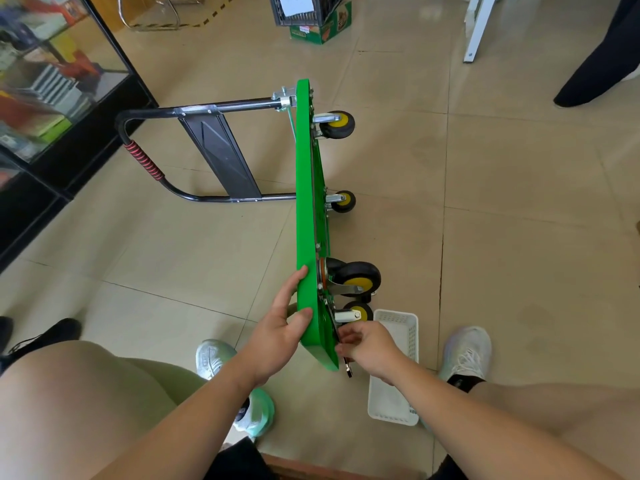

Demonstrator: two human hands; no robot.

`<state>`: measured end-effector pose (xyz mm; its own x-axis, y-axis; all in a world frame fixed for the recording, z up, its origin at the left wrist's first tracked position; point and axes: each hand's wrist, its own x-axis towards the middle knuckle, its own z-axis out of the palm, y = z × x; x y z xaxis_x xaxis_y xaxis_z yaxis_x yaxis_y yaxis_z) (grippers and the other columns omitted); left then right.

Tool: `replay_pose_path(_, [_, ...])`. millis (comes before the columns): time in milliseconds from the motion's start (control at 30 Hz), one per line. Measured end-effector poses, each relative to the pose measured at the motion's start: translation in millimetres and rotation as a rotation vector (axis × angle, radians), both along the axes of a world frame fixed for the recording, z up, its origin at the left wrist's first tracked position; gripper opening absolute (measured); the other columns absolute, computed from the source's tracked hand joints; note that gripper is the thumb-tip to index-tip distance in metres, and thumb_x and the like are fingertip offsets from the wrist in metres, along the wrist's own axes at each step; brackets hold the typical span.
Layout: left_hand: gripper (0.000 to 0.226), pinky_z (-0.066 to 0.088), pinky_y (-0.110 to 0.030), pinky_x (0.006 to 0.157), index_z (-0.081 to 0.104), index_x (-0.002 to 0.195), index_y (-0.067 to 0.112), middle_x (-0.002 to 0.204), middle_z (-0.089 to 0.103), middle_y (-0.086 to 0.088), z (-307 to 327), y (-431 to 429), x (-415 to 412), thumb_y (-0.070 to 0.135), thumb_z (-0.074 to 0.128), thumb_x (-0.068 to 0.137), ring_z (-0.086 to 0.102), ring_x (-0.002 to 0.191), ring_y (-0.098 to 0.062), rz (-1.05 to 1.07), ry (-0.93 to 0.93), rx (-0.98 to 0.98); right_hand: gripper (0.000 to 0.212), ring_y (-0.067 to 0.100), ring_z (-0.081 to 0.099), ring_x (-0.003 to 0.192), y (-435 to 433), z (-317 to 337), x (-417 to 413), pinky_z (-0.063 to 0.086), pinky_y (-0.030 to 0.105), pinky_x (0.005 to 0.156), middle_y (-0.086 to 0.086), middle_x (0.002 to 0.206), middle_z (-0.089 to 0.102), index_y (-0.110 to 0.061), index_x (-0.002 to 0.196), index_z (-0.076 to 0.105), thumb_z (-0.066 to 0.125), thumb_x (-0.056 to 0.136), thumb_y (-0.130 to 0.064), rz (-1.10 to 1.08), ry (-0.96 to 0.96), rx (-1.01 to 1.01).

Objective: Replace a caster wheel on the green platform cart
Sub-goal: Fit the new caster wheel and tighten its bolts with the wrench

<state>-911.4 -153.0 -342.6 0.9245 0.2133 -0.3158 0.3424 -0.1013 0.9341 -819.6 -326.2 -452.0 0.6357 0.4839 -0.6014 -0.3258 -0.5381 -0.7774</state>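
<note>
I can't read any words or numbers here. The green box (320,27) on the floor at the far end has a red and white label and some printing on it, but the letters are too small and blurry to make out. A white paper (297,3) hangs on the dark crate (304,10) sitting on top of that box, and its marks are too faint to read too.

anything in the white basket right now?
The white basket on the floor looks empty where visible. The right hand and forearm, holding a wrench at the green cart, cover its middle part.
</note>
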Motion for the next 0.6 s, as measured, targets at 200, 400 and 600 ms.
replay_pose_path(200, [0.064,0.060,-0.030,0.090,0.032,0.149,0.061,0.131,0.064,0.015,0.2,-1.7,-0.6,0.010,0.043,0.111,0.069,0.114,-0.022,0.018,-0.007,0.004,0.031,0.023,0.073,0.096,6.5,-1.0,2.3,0.058,0.044,0.095,0.006,0.099,0.076,-0.012,0.111,0.075,0.081,0.082,-0.006,0.017,-0.007,0.001])
replay_pose_path(400, [0.065,0.059,-0.027,0.088,0.033,0.150,0.060,0.129,0.068,0.005,-3.2,-0.9,-0.8,0.010,0.044,0.111,0.072,0.108,-0.022,0.020,-0.007,0.020,0.018,0.024,0.076,0.075,1.6,25.7,-6.0,0.064,0.039,0.072,0.011,0.084,0.078,-0.009,0.101,0.075,0.079,0.083,-0.007,-0.010,0.075,0.059])
replay_pose_path(600, [0.067,0.057,-0.041,0.102,0.032,0.150,0.062,0.119,0.063,0.040,-2.8,-0.6,-0.5,0.009,0.045,0.111,0.066,0.118,-0.022,-0.012,-0.012,0.029,0.006,0.022,0.072,0.058,7.7,79.7,-4.1,0.057,0.028,0.054,0.011,0.070,0.073,0.004,0.091,0.071,0.073,0.089,-0.001,-0.167,0.358,0.255])
